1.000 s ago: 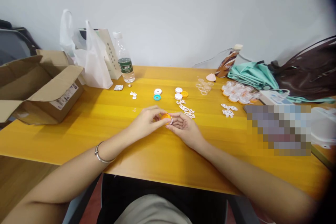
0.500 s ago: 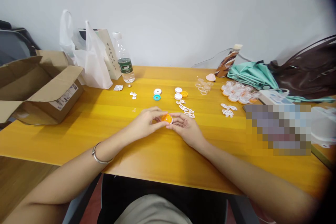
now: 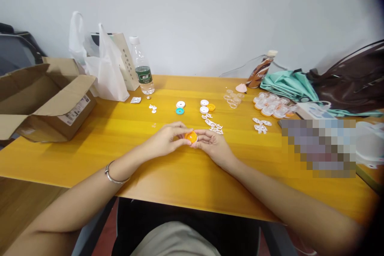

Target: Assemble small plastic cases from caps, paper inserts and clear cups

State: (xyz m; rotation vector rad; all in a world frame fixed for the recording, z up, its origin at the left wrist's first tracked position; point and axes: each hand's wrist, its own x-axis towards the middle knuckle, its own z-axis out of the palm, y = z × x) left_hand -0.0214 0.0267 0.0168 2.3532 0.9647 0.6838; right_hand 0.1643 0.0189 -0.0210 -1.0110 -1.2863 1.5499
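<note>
An orange plastic disc (image 3: pixel 191 138) with a pale rim is held between both hands, just above the table's middle. My left hand (image 3: pixel 171 139) pinches its left side between thumb and fingers. On the other side, my right hand (image 3: pixel 212 144) grips the right edge with its fingers curled. Beyond the hands lie white cut-out plastic pieces (image 3: pixel 210 123). Further back are a white disc (image 3: pixel 204 110), an orange disc (image 3: pixel 211 107), and a teal disc (image 3: pixel 180 111) beside another white disc (image 3: pixel 180 104).
Left stand an open cardboard box (image 3: pixel 75 116), a white plastic bag (image 3: pixel 109 76) and a water bottle (image 3: pixel 144 74). Clear rings (image 3: pixel 233 99), clear-and-orange round cases (image 3: pixel 271 106), a brown drink bottle (image 3: pixel 260 73), a green cloth bundle (image 3: pixel 289 84) and a dark bag (image 3: pixel 349 84) lie right.
The orange disc has tilted so that more of its face shows toward me. Both hands keep hold of it in nearly the same place.
</note>
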